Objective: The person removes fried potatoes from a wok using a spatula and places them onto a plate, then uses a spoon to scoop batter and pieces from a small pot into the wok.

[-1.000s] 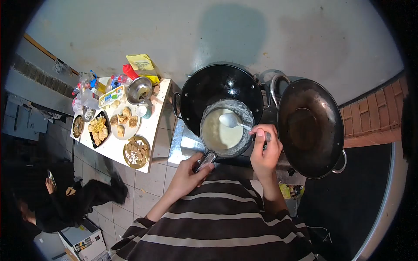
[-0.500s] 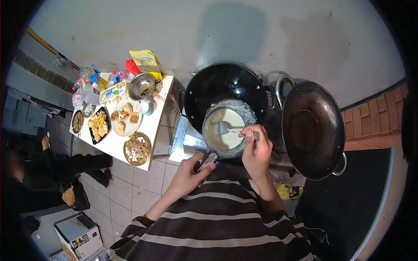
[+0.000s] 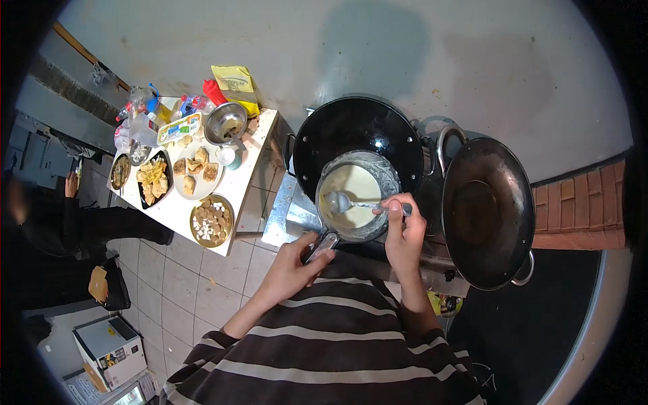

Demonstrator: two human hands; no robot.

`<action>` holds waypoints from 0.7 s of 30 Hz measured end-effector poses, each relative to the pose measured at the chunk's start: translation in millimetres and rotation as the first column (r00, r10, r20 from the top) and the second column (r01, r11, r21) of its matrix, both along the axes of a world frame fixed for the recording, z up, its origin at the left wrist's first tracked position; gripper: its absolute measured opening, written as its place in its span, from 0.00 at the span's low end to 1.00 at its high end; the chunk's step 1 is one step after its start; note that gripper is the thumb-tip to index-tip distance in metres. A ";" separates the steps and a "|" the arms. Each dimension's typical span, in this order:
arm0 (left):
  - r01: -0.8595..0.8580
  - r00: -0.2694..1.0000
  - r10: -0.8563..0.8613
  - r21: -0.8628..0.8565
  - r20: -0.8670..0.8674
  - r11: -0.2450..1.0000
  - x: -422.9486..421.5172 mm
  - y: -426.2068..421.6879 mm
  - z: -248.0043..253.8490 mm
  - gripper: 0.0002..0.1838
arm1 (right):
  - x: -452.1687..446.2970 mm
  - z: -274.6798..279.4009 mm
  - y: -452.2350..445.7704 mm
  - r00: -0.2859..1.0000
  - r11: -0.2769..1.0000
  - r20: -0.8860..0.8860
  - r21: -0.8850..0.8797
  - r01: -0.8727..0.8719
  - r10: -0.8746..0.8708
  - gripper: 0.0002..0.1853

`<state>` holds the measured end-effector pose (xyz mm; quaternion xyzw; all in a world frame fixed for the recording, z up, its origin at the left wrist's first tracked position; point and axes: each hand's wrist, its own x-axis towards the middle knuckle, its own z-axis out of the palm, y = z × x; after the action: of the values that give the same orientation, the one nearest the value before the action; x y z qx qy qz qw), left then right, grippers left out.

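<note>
Saucepan [image 3: 389, 181] of pale liquid [image 3: 362, 183] overlaps the near side of the black wok [image 3: 354, 123], though whether the two touch is hard to tell. The left hand [image 3: 295, 267] has its fingers curled around the saucepan's handle [image 3: 326, 244]; the right hand [image 3: 406, 237] pinches a spoon [image 3: 341, 202] between thumb and fingers, its tip inside the saucepan.

The spoon [image 3: 337, 202] has swung its bowl from the upper middle of the saucepan [image 3: 389, 179] to its left side, the right hand [image 3: 406, 233] shifting slightly left too, while another person [image 3: 61, 223] has moved higher along the frame's left edge.
</note>
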<state>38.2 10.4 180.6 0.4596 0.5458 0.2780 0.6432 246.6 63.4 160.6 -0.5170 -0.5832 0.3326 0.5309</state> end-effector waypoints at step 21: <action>-0.019 1.000 0.020 -0.070 0.008 0.997 15.8 5.0 9.9 0.10 | 40.4 -12.5 -13.8 0.993 0.993 -0.066 0.049 0.104 -0.100 0.11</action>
<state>54.0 15.5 190.5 0.4302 0.5568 0.2670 0.6585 287.0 49.7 148.0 -0.5213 -0.5474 0.3060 0.5787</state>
